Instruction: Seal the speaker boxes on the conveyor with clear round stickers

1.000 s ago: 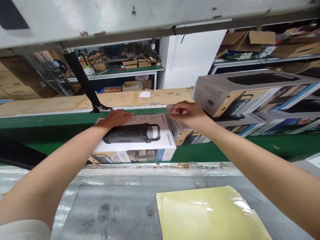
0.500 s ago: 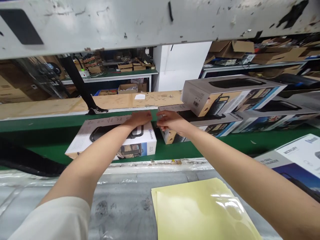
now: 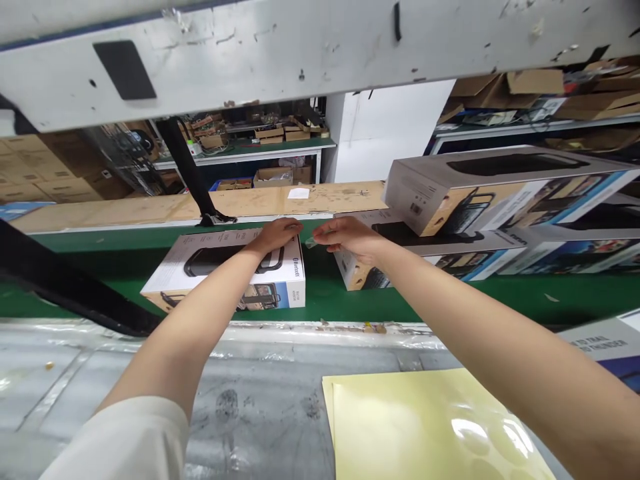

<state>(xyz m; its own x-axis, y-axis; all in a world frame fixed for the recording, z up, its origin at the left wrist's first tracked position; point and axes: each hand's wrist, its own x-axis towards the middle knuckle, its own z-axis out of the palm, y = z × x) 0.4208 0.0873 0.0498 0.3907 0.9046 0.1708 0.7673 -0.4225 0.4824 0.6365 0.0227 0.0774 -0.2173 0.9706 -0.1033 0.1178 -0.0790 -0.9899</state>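
A white Bluetooth speaker box point(image 3: 225, 267) lies flat on the green conveyor belt point(image 3: 320, 297), with a picture of a black speaker on its top. My left hand point(image 3: 274, 235) rests flat on the box's far right corner. My right hand point(image 3: 347, 237) is a short way to the right, above a second speaker box point(image 3: 365, 263). Its fingertips pinch a small clear piece of film point(image 3: 311, 243), which looks like a sticker. That hand does not touch either box.
Several similar boxes point(image 3: 500, 190) stand stacked at the right. Below the belt is a grey plastic-covered table point(image 3: 240, 400) with yellowish film sheets point(image 3: 430, 427). A white metal beam point(image 3: 250, 60) crosses overhead. Shelves with cardboard boxes stand beyond.
The white box has turned and shifted left on the belt. My left hand has slid from the box's middle to its far right corner. My right hand has moved left, off the stacked boxes.
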